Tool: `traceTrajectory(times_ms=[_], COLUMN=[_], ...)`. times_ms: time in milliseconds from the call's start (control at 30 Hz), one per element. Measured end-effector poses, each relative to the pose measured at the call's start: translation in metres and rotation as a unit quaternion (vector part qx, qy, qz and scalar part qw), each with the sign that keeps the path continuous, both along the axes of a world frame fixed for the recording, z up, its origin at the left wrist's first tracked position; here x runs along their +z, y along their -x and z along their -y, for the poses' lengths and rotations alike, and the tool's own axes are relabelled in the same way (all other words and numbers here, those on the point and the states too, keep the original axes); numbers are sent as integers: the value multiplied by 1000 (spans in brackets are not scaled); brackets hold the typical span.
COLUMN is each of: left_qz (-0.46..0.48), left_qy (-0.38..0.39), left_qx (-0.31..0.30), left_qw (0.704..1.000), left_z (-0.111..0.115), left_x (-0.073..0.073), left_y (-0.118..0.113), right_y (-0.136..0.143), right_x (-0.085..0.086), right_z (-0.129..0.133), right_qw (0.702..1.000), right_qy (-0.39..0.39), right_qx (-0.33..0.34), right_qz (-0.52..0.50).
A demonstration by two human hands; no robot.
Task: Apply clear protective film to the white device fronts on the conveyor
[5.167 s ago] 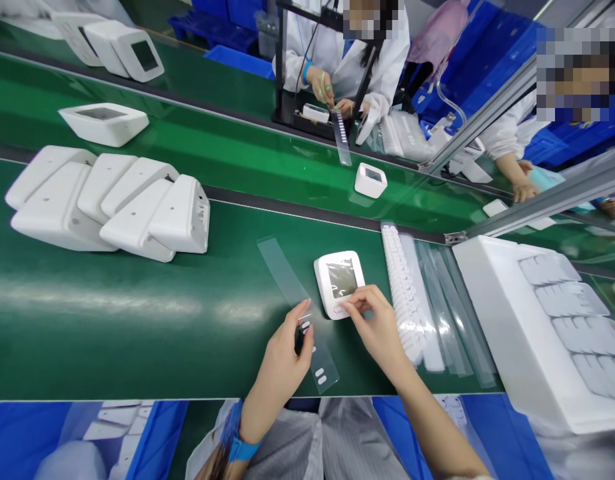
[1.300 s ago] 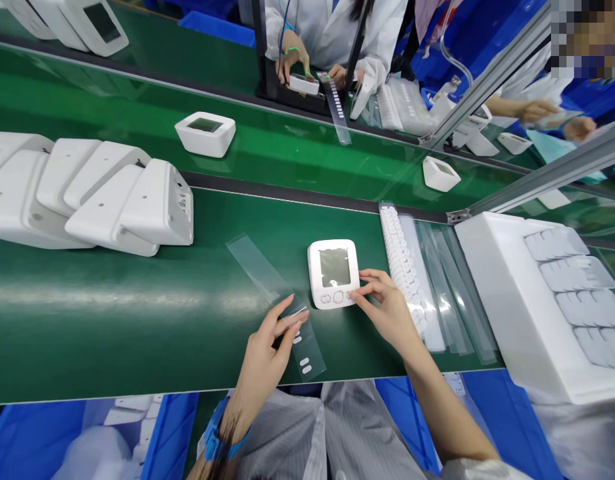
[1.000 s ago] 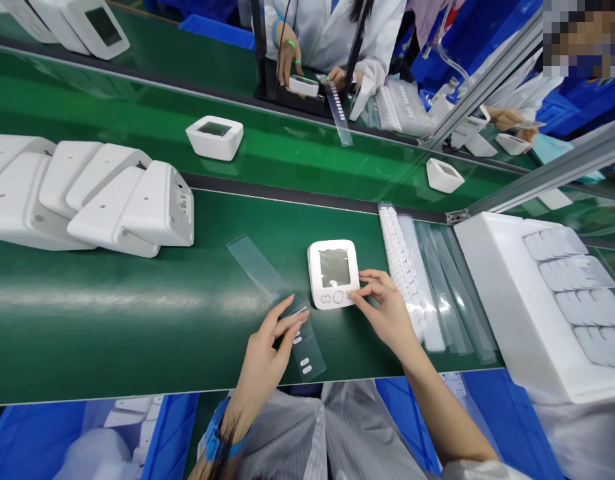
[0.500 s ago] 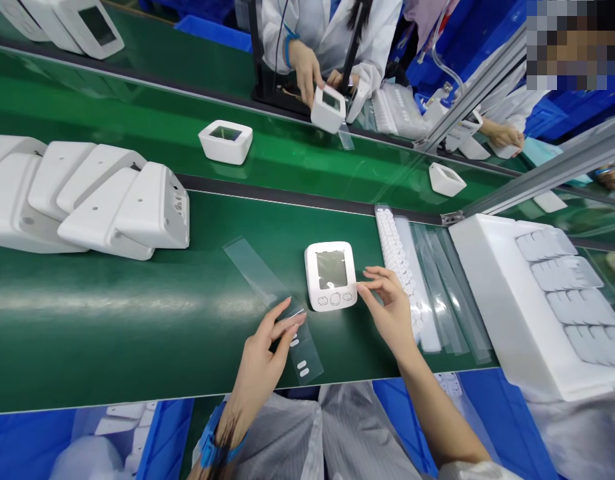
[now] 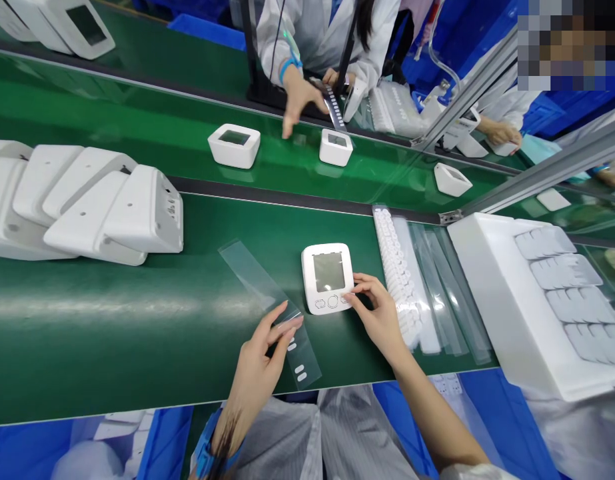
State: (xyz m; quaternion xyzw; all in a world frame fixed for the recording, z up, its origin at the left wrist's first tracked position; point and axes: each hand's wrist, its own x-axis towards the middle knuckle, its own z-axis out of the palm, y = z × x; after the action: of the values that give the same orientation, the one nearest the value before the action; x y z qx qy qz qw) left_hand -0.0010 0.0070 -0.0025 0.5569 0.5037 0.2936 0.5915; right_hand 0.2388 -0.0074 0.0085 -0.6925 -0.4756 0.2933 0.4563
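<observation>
On the green bench in front of me lies a white blood pressure monitor [image 5: 330, 273], its grey screen and front buttons facing up. My right hand [image 5: 374, 310] grips its lower right edge, thumb on the front by a button and fingers along the side. My left hand [image 5: 267, 353] is closed, thumb and fingers pinching a clear strip [image 5: 307, 363] that carries several small white oval stickers. That strip lies slantwise to the left of the monitor, and its middle is partly hidden by my fingers.
At left, white monitor housings [image 5: 112, 210] lean in a row. To the right are a strip of white pieces [image 5: 394, 267], clear strips [image 5: 444, 293] and a white foam box [image 5: 480, 287]. Beyond, monitors [image 5: 336, 148] sit on a green conveyor [image 5: 162, 127]; a co-worker's hand [image 5: 300, 97] reaches over it.
My right hand has moved left, its thumb now on the monitor's front. My left hand stays at the strip. Across the bench, the co-worker has let go of a monitor, now on the conveyor.
</observation>
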Motion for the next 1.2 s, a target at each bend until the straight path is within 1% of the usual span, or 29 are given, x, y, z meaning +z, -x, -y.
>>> traceTrajectory(times_ms=[300, 367, 467, 533, 633, 700, 767, 867, 933, 1000, 1067, 1133, 1200], left_qz=[6, 8, 22, 46, 83, 98, 113, 152, 189, 223, 243, 251, 258], left_qy=[3, 5, 16, 29, 39, 37, 43, 75, 99, 115, 124, 129, 140], left_qx=[5, 6, 10, 11, -7, -25, -31, -26, -23, -20, -22, -31, -42], left_qw=[1000, 1000, 1000, 998, 996, 994, 992, 985, 977, 968, 962, 959, 955], left_z=[0, 0, 0, -1, -4, -6, -7, -8, -11, -16, -21, -26, -31], left_x=[-2, -2, -2, -1, 0, 0, 0, 0, 2, 5, 8, 9, 5], left_y=[-1, -1, 0, -1, -8, -14, -20, -21, -18, -14, -10, -7, -7], right_y=[2, 1, 0, 0, 5, 12, 19, 26, 27, 24, 22, 20, 19], right_x=[-2, -3, -3, -3, -3, -1, 3, 15, 26, 36, 44, 48, 48], right_z=[0, 0, -2, -4, -6, -7, -5, -2, -2, -6, -13, -21, -30], right_qw=[1000, 1000, 996, 997, 999, 999, 1000, 996, 985, 967, 952, 947, 950], right_qy=[-10, -16, -28, -24, -7, 6, 21, 48, 90, 147, 187, 191, 174], right_qx=[3, -4, -41, -53, -17, 4, 7, 5, 14, 28, 45, 56, 59], right_qz=[19, -14, -67, -45, 32, 48, 18, -73, -146, -206, -239, -252, -254])
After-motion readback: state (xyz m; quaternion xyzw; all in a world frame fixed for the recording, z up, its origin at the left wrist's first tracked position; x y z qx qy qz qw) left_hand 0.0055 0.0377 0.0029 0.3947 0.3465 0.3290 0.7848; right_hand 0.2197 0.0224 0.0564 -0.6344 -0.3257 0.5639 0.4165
